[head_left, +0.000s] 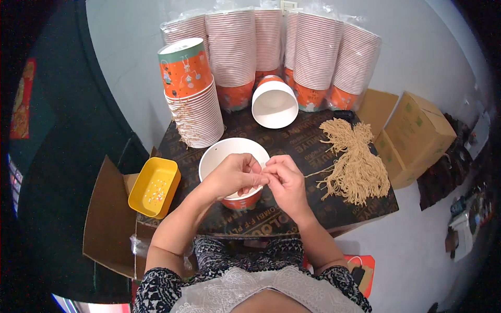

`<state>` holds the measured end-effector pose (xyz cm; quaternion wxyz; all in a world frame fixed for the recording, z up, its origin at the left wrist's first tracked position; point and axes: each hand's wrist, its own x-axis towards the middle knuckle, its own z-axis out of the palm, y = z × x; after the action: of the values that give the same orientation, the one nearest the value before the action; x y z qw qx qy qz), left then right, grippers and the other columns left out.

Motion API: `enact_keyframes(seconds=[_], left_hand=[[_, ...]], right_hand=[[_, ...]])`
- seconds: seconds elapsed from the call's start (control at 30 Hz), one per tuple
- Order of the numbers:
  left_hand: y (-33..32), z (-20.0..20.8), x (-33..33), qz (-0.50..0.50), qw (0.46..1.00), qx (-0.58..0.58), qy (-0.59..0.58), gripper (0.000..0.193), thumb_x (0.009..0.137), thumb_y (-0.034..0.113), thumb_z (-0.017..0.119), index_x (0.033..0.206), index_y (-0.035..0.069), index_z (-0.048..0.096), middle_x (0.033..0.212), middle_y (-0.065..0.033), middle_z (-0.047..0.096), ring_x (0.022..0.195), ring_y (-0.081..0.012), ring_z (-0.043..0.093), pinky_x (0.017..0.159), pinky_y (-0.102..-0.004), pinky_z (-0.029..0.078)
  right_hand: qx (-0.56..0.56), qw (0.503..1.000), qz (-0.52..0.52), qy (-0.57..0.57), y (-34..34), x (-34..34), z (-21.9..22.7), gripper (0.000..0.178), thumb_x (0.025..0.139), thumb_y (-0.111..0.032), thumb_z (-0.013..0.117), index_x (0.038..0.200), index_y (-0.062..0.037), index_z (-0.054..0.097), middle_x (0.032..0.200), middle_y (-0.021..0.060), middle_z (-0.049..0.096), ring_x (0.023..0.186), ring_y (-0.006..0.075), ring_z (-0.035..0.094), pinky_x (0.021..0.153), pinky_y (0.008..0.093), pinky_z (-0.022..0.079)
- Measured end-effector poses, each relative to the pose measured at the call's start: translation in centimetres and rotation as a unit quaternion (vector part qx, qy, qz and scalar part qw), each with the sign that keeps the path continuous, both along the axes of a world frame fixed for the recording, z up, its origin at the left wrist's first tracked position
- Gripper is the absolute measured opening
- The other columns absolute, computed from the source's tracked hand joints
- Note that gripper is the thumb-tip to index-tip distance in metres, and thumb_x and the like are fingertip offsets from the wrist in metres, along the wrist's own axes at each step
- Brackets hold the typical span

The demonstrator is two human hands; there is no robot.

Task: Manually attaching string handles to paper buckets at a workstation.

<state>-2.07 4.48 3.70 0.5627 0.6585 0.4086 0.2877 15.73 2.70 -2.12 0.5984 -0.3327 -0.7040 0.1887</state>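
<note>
Above an orange paper bucket with a white inside (209, 157), my two hands meet fingertip to fingertip. My left hand (237, 175) is closed in a pinch, its thumb and forefinger against the right fingertips. My right hand (286, 185) also pinches, and a thin tan string (319, 172) runs from behind it to the bundle of cut strings (355, 164) on the right. The bit of string between the fingertips is too small to see well. A small dark hole shows in the bucket's far wall.
A yellow tub (168, 166) with small pale pieces stands left, beside an open carton (107, 219). Behind are a bucket stack with strings hanging on it (195, 117), a bucket on its side (275, 104) and several plastic-wrapped stacks (232, 49). A cardboard box (417, 135) stands right.
</note>
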Motion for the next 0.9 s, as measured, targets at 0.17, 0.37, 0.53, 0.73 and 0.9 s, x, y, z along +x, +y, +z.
enact_keyframes(seconds=[0.17,0.37,0.53,0.73,0.9], left_hand=[[0.3,-0.2,0.1,-0.007,1.000,0.007,0.024,0.016,0.087,0.008,0.074,0.086,-0.001,0.061,0.067,-0.0032,0.061,0.051,-0.0078,0.055,0.044,-0.0224,0.040],[0.3,-0.6,0.2,0.000,1.000,0.017,-0.015,0.011,0.093,0.008,0.066,0.088,-0.002,0.063,0.065,-0.0030,0.061,0.050,-0.0075,0.053,0.044,-0.0226,0.040],[0.2,-0.4,0.3,0.020,1.000,-0.006,-0.016,0.013,0.093,0.007,0.063,0.084,-0.003,0.065,0.064,-0.0038,0.061,0.049,-0.0074,0.053,0.044,-0.0223,0.040],[0.0,0.0,0.1,0.026,0.999,-0.024,-0.032,0.016,0.092,0.006,0.062,0.079,-0.003,0.066,0.064,-0.0059,0.063,0.045,-0.0075,0.052,0.041,-0.0225,0.039],[0.1,0.0,0.2,0.022,1.000,-0.019,-0.009,0.017,0.092,0.009,0.062,0.079,-0.001,0.065,0.064,-0.0057,0.063,0.047,-0.0072,0.051,0.042,-0.0220,0.038]], right_hand=[[-0.046,0.997,0.065,0.015,0.5,0.8,1.0,0.004,0.086,0.005,0.064,0.087,0.0019,0.065,0.101,0.0075,0.059,0.078,0.0106,0.057,0.065,0.0234,0.048],[-0.021,0.999,0.001,-0.042,-0.1,1.4,1.6,0.004,0.085,0.003,0.065,0.088,0.0038,0.064,0.098,0.0122,0.061,0.077,0.0204,0.061,0.067,0.0298,0.050],[0.014,0.998,-0.012,-0.060,-0.7,1.6,1.5,0.009,0.085,0.003,0.064,0.094,0.0044,0.063,0.101,0.0160,0.060,0.087,0.0295,0.064,0.074,0.0359,0.053],[0.002,0.998,-0.011,-0.065,-1.5,0.4,1.3,0.019,0.082,0.004,0.066,0.099,0.0017,0.061,0.105,0.0163,0.059,0.091,0.0320,0.064,0.077,0.0381,0.053],[0.039,0.996,-0.038,-0.074,-1.3,0.0,0.8,0.019,0.080,0.004,0.067,0.096,-0.0011,0.058,0.104,0.0151,0.059,0.088,0.0327,0.065,0.073,0.0396,0.054]])
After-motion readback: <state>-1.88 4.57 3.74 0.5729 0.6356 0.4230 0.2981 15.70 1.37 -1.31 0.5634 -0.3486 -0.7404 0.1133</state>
